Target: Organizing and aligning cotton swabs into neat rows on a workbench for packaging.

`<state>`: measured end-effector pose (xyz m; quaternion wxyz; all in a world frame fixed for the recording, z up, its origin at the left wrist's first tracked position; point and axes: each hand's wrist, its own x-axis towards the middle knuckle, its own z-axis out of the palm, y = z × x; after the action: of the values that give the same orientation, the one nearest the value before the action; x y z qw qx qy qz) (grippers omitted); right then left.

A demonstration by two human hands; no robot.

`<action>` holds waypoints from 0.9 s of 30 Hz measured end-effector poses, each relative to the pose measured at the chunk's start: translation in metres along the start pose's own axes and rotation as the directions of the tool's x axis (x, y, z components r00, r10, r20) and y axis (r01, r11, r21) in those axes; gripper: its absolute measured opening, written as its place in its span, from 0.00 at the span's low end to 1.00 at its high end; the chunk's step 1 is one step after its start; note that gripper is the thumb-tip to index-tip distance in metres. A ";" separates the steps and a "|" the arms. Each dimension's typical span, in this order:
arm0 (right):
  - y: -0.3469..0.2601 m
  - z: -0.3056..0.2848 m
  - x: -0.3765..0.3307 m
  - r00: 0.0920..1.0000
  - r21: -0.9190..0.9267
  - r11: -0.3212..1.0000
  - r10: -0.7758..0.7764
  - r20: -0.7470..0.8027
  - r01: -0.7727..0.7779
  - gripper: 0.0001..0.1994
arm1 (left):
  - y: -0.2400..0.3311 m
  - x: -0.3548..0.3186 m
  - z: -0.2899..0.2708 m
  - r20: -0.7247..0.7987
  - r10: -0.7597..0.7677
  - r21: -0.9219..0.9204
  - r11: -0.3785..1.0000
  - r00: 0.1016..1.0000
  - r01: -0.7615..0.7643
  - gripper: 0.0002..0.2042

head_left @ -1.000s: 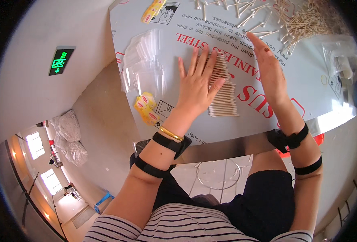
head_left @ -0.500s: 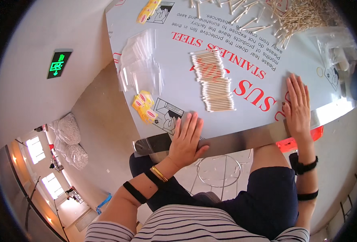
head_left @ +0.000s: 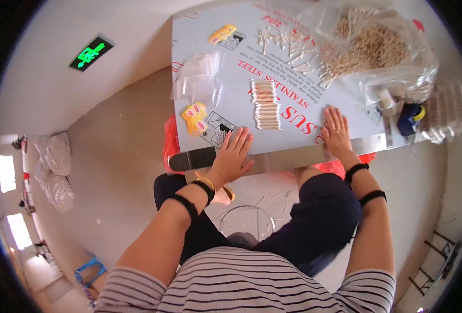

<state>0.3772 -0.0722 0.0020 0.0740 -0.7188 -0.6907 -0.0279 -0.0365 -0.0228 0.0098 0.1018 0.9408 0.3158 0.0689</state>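
Observation:
My left hand (head_left: 233, 157) lies palm down on the near edge of the metal table (head_left: 306, 143), fingers spread and nothing in it. Flat at the table's right front is my right hand (head_left: 337, 134), also with extended fingers and holding nothing. Between and beyond them, cotton swabs (head_left: 266, 107) lie side by side in two slightly offset stacked rows. Yellow printed cards (head_left: 194, 119) sit just left of my left hand's fingertips. Behind those cards is a stack of clear plastic bags (head_left: 198, 81).
A large clear bag (head_left: 424, 68) with a heap of loose swabs (head_left: 374, 47) occupies the far right. More swabs (head_left: 293, 49) are scattered at the back, near another set of yellow cards (head_left: 222, 34). A dark blue and yellow object (head_left: 411, 119) lies right. Red plastic (head_left: 171, 141) hangs below the table's left edge.
The view has shifted and turned, so the table looks smaller and more of the swab bag shows. Both hands stay flat on the table; the swab rows look unchanged.

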 end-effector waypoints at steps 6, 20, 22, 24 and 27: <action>0.061 -0.065 0.011 0.798 0.297 0.894 -0.438 0.414 0.336 0.20 | 0.028 -0.001 -0.036 -0.043 -0.243 -0.132 0.963 0.969 0.236 0.44; -0.139 -0.155 0.017 0.935 0.591 0.771 -0.346 0.075 0.238 0.18 | 0.004 -0.399 -0.088 -0.100 -0.910 -0.330 0.411 0.402 0.850 0.40; -0.185 -0.159 0.020 0.914 0.612 0.735 -0.404 0.049 0.292 0.18 | 0.009 -0.450 -0.066 -0.101 -0.931 -0.253 0.365 0.350 0.896 0.40; -0.221 -0.155 0.015 0.899 0.630 0.707 -0.436 0.030 0.322 0.18 | 0.021 -0.482 -0.063 0.077 -0.934 -0.268 0.319 0.350 0.909 0.41; -0.270 -0.151 0.000 0.892 0.651 0.680 -0.452 0.010 0.338 0.18 | 0.026 -0.488 -0.063 0.182 -0.958 -0.189 0.188 0.222 0.964 0.41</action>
<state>0.1173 -0.0841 0.1691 0.2446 -0.4841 -0.8015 0.2519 -0.4197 -0.3309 0.0449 0.2490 0.5154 0.8197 0.0208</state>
